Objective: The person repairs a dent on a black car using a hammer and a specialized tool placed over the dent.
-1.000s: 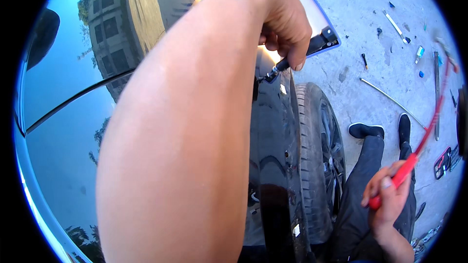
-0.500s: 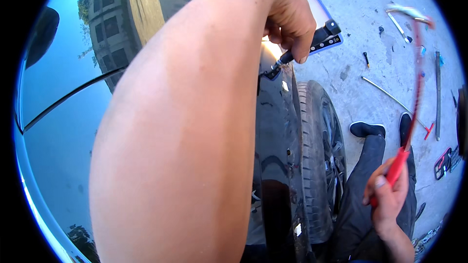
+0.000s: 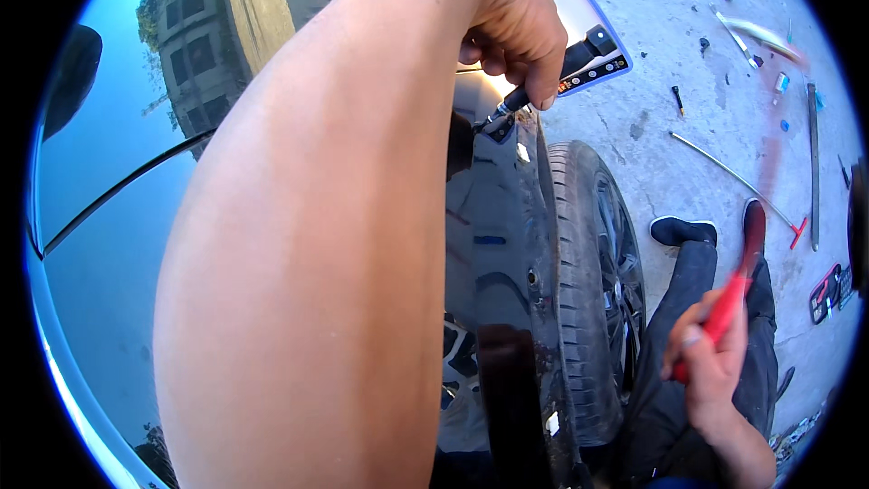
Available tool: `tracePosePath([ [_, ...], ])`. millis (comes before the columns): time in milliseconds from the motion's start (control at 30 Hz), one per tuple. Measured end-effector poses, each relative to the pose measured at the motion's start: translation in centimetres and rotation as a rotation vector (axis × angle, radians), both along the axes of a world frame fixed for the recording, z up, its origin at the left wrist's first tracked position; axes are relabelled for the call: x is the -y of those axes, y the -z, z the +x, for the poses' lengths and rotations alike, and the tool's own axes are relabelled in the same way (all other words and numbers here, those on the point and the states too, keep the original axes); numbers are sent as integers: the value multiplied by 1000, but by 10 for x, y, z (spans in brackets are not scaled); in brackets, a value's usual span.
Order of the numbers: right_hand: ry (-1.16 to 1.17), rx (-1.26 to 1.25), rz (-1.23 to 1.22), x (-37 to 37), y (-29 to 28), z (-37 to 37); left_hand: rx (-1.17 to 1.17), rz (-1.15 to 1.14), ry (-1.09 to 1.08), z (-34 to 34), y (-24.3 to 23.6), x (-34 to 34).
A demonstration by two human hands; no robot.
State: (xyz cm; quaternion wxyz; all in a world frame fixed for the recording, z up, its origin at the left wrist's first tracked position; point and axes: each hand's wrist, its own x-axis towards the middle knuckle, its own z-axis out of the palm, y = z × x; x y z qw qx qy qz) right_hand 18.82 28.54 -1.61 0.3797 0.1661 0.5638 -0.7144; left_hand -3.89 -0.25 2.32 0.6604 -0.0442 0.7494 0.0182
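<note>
My left hand [image 3: 516, 36] grips a black pen-like tool [image 3: 566, 68], its silver tip against the dark car panel [image 3: 489, 235] near a panel edge. My forearm crosses the view and hides part of the bodywork. At lower right, my right hand [image 3: 706, 344] is closed on the red handle [image 3: 724, 308] of a long hammer, whose shaft and head are smeared by motion. A white reflector board [image 3: 584, 18] with a blue rim and a lit control strip stands behind my left hand. The tire [image 3: 579, 290] sits right of the panel.
On the concrete floor [image 3: 652, 172] lie a metal rod with red T-handle [image 3: 724, 163], a dark flat bar [image 3: 813, 172], small bottles, scattered tools and an open case [image 3: 824, 294]. My legs [image 3: 679, 299] are beside the wheel. Glossy blue-reflecting bodywork [image 3: 100, 235] fills the left.
The hammer has swung, its head rising up and leftward, then dropping slightly back right as a blur. My left hand and its tool shifted slightly right, then back left. Both grips remain.
</note>
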Motion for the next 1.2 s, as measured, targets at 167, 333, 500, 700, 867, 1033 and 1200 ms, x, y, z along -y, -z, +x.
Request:
tracePosePath([
  [167,142,-91,68,-6,5,-17,-10,50,-6,-4,1,-4],
  [333,10,10,33,-5,0,-1,57,55,-73,2,14,4],
  [500,196,-79,49,1,0,-8,-7,100,76,-1,4,0],
  [700,-79,-44,5,-5,1,-3,10,93,49,-2,5,6],
  [867,265,-109,-48,8,0,-6,-49,101,31,3,4,3],
  [1033,-66,-55,37,-6,2,-9,-258,35,-52,23,10,-1],
  [1200,222,-37,-28,8,0,-4,-248,42,-44,23,12,1],
])
